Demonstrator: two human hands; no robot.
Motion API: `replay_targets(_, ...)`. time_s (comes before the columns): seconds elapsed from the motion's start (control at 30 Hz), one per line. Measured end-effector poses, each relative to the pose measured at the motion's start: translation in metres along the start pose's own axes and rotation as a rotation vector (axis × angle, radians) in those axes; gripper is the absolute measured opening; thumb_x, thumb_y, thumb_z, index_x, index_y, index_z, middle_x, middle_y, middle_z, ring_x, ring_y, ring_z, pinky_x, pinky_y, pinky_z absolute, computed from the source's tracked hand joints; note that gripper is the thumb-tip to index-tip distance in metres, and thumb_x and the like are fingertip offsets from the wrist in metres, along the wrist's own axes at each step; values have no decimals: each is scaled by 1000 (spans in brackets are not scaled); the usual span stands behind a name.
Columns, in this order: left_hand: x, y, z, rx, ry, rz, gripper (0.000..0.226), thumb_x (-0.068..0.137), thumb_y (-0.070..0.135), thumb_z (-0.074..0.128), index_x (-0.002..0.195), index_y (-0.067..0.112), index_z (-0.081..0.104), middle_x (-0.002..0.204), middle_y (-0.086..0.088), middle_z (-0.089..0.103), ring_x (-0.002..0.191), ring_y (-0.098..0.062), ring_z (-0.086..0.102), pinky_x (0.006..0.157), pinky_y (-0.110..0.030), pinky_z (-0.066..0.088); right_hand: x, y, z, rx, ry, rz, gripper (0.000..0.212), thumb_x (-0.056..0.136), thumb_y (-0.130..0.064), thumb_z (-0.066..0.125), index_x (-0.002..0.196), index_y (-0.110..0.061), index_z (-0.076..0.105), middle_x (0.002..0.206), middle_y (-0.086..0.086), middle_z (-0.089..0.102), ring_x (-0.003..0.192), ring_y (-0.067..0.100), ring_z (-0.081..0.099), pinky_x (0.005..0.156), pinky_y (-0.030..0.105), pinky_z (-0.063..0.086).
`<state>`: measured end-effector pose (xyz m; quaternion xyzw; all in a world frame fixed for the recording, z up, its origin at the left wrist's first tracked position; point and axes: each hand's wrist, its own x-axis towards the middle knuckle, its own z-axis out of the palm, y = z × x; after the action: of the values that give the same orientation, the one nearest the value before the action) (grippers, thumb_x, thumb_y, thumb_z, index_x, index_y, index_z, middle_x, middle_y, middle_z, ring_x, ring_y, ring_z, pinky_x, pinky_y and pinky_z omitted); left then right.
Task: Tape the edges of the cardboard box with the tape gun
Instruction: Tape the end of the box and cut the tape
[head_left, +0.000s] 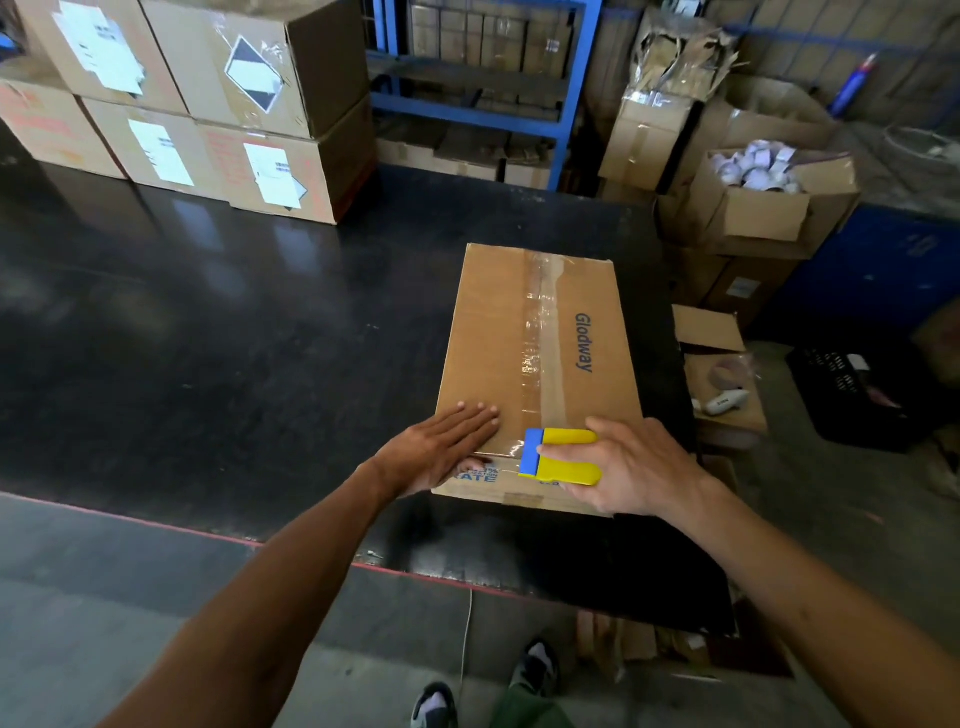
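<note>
Nearest: left hand (441, 447) flat on near end of cardboard box (537, 374), fingers (475, 413) spread, holding nothing; likely pressing the flap down so box stays put. Right hand (631, 467) wrapped around yellow-and-blue tape gun (561, 457), fingers closed on its body, blue edge at near top edge of box, just beside left hand. Clear tape strip (540, 332) along centre seam, reaching the near edge. Box lying flat on dark tabletop (234, 322), near its front right part. Stacked labelled cartons (208, 104) well apart, far left.
</note>
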<state>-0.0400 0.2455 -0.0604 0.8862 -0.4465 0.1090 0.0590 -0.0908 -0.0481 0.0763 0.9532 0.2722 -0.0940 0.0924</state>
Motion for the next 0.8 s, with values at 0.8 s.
replay_targets(0.8,76,52,11,101,18,158,62,107,44,30,154,3,32,162,-15,28,152,-28,24,125,-44,15,-40,50,5,-43,-4,24,54,88,-64,49,140,-58,35,109,-1,48,78,13,43,65,29,32)
